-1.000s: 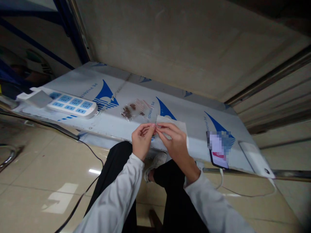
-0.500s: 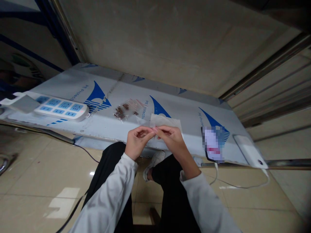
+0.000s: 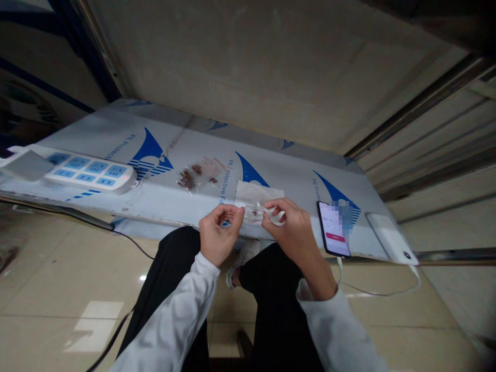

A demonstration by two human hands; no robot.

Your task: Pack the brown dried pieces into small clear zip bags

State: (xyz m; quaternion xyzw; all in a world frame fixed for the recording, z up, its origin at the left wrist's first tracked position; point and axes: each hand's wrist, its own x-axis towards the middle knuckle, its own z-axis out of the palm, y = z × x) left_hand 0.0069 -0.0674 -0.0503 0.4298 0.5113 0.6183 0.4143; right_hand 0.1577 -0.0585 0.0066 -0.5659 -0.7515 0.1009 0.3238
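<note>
My left hand [image 3: 219, 235] pinches the left edge of a small clear plastic piece [image 3: 252, 212] between thumb and fingertips. Its kind is hard to make out, though it looks like a little bag or film with a small dark spot. On its other side, my right hand [image 3: 291, 227] is closed on a curled white strip [image 3: 277, 216] like paper or film. Just beyond both hands, a thin white sheet [image 3: 258, 192] lies flat on the bench. Left of it rests a clear zip bag [image 3: 209, 168] with several small copper-brown pieces [image 3: 186, 180] in or on it.
The film-covered bench [image 3: 163, 194] has a power strip [image 3: 91, 173] at left. A phone [image 3: 333, 232] and a white power bank [image 3: 391, 237], both with cables, lie at right. My knees are under the bench's front edge.
My hands were together at the fingertips and have now drawn apart. The right one has moved right, and the clear piece and curled white strip have come into view between them.
</note>
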